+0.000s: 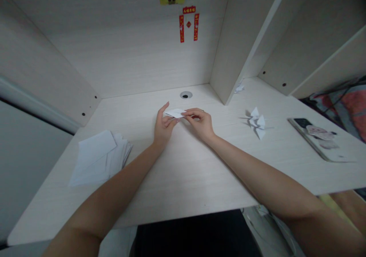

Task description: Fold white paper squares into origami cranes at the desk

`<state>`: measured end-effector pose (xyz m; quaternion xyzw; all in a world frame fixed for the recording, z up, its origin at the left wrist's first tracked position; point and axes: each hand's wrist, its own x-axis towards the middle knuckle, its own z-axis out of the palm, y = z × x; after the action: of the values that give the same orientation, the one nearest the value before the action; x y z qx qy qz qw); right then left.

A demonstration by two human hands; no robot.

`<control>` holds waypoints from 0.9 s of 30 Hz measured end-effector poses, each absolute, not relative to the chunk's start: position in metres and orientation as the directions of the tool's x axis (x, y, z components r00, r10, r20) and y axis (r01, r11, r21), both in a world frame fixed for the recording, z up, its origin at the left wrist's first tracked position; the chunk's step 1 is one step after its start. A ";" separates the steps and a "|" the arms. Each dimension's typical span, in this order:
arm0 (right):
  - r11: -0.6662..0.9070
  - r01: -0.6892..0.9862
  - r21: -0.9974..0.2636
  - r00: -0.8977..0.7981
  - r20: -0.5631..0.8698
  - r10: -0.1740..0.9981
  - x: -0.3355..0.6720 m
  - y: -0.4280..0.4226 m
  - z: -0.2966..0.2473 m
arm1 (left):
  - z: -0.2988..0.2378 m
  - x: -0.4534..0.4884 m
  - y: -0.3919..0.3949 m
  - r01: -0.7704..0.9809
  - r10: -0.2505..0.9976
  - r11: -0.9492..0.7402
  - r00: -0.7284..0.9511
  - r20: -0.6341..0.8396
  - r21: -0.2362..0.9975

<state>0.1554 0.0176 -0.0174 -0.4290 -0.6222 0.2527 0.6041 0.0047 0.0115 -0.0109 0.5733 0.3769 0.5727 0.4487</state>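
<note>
A small piece of folded white paper [175, 113] is held between my two hands, just above the desk. My left hand [163, 126] grips its left end with the thumb below, while one finger points upward. At the paper's right end my right hand [201, 123] pinches it between thumb and fingers; a ring shows on one finger. The exact shape of the folds is too small to make out. Off to the right, folded paper cranes [256, 122] lie together on the desk.
A stack of white paper sheets [95, 156] lies at the left of the desk [183, 181]. A phone [321, 139] rests at the right. Behind my hands are a cable hole [186, 95] and an upright divider panel [243, 40]. Another white paper piece [239, 88] sits behind the divider's edge.
</note>
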 end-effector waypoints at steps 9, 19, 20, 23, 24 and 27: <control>0.507 0.195 -0.840 -0.042 0.509 0.860 0.154 0.016 -0.015 | -0.013 0.001 0.014 0.037 0.957 -0.283 0.072 0.280 0.958; 0.427 0.069 -0.902 -0.075 0.422 0.903 0.157 0.023 -0.018 | -0.004 0.004 0.008 0.064 0.967 -0.253 0.019 0.252 0.965; 0.425 0.050 -0.904 -0.086 0.420 0.904 0.158 0.024 -0.018 | -0.005 0.004 0.008 0.064 0.969 -0.249 0.020 0.248 0.966; 0.424 0.010 -0.906 -0.106 0.420 0.901 0.158 0.026 -0.020 | -0.007 0.004 0.009 0.061 0.972 -0.233 0.013 0.233 0.970; 0.426 0.015 -0.904 -0.103 0.423 0.900 0.158 0.027 -0.020 | -0.008 0.004 0.010 0.059 0.974 -0.228 0.008 0.228 0.972; 0.423 0.042 -0.905 -0.071 0.419 0.905 0.157 0.027 -0.023 | -0.008 0.004 0.010 0.066 0.975 -0.222 0.007 0.222 0.973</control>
<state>0.1572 0.0271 -0.0228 -0.3791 -0.6248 0.3807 0.5666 0.0036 0.0099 -0.0080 0.5689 0.4575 0.5359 0.4242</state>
